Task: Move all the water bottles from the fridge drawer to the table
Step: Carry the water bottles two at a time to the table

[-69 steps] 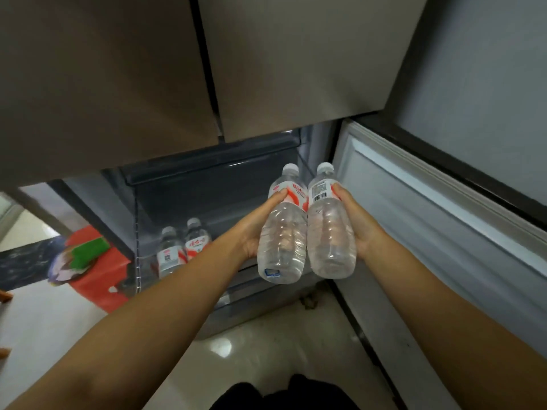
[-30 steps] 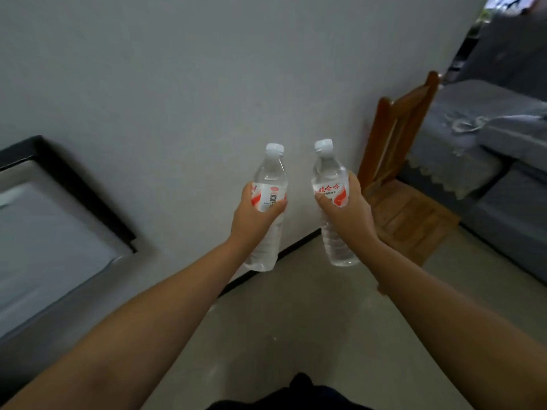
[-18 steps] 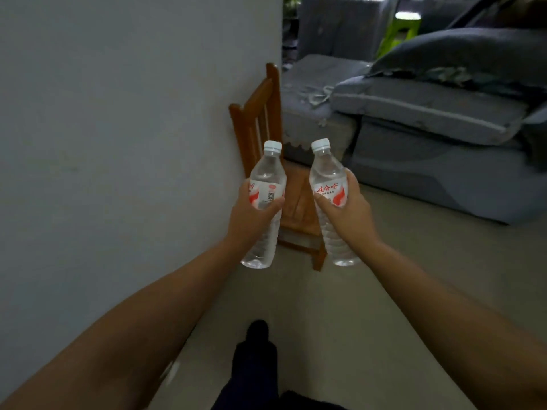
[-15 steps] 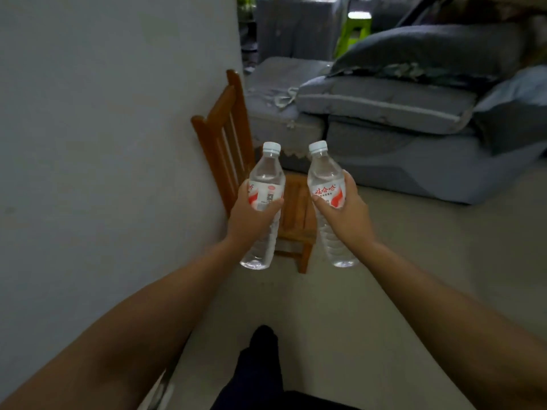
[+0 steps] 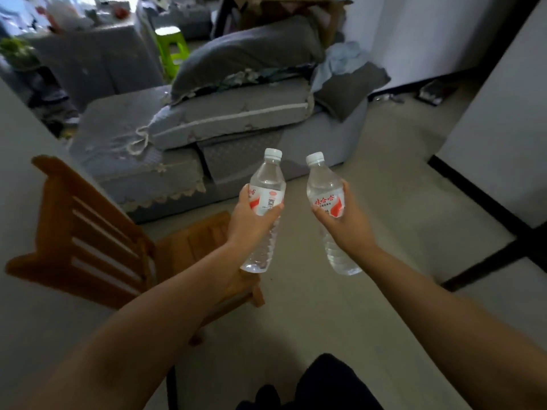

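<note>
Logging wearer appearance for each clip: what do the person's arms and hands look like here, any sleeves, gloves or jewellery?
Both forearms are bare up to the frame's edge: no sleeves in view. The left hand and right hand are bare too, with no gloves; no watch or bracelet shows at the wrists, and no ring on the visible fingers. Dark clothing shows at the bottom edge, below the arms.

Pale floor [image 5: 340, 306]: wooden chair [image 5: 97, 241], grey sofa [image 5: 207, 137], green stool [image 5: 170, 44] standing on it.
</note>
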